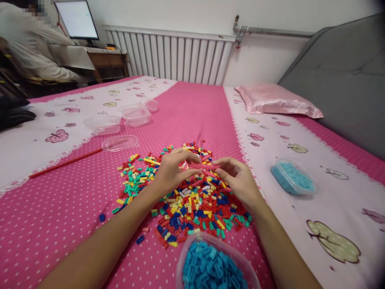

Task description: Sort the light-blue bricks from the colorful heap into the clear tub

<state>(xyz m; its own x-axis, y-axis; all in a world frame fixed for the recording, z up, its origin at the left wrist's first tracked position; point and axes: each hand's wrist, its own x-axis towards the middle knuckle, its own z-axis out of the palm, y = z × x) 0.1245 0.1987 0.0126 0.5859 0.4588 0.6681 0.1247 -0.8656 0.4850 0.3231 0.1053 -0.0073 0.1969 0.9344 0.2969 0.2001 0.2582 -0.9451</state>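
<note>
Between my two hands is a pinkish-red strip of joined toy building bricks [205, 166]. My left hand [173, 169] grips its left end, thumb below and fingers above. At the strip's right end, my right hand [240, 180] pinches it between thumb and fingertips. Under both hands spreads a pile of small loose building bricks [192, 202] in red, yellow, green, blue and white. Close to me stands a clear plastic tub [182, 261] filled with blue bricks [213, 265]. My hands and forearms hide part of the pile.
A tub of light-blue bricks [293, 177] sits on the right. Clear containers [135, 114], a lid [120, 143] and a long red stick [66, 162] lie on the left. A pink pillow [276, 99] is at the bed's head. A person [33, 44] sits by a monitor [77, 20].
</note>
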